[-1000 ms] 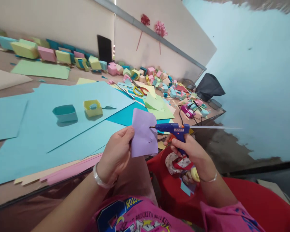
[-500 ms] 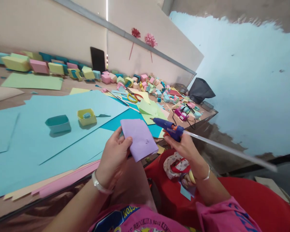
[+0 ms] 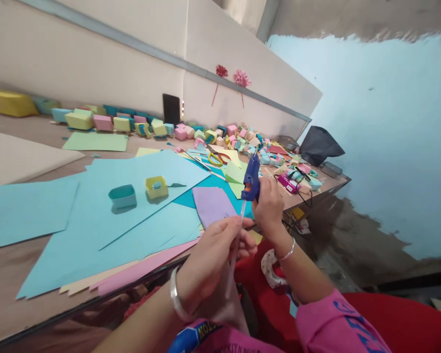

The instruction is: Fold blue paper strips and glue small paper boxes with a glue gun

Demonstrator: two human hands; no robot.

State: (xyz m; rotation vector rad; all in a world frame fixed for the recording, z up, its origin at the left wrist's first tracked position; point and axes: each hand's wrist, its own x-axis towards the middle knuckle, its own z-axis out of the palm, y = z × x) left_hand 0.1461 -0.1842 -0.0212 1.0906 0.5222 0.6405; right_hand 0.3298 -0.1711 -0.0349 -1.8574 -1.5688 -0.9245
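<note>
My right hand (image 3: 269,206) grips a blue hot glue gun (image 3: 251,179) with its nozzle pointing up and away. Out of the gun's back end runs a long clear glue stick (image 3: 242,210), which the thumb and fingers of my left hand (image 3: 216,250) pinch just behind the gun. A folded purple paper (image 3: 213,203) lies at the table's near edge, partly hidden by my left hand. Left of it, a small blue paper box (image 3: 122,197) and a yellow paper box (image 3: 156,188) with a blue scrap inside sit on light blue sheets (image 3: 139,225).
Yellow-and-orange scissors (image 3: 216,158) lie among paper sheets. Many small coloured paper boxes (image 3: 238,139) line the table's back. A black phone (image 3: 171,109) leans on the wall. A magenta device (image 3: 287,183) with a black cord sits right. Below is a red seat (image 3: 257,274).
The purple paper has left my left hand and lies on the table. My left hand has moved right onto the glue stick. The glue gun has turned from pointing left to pointing up.
</note>
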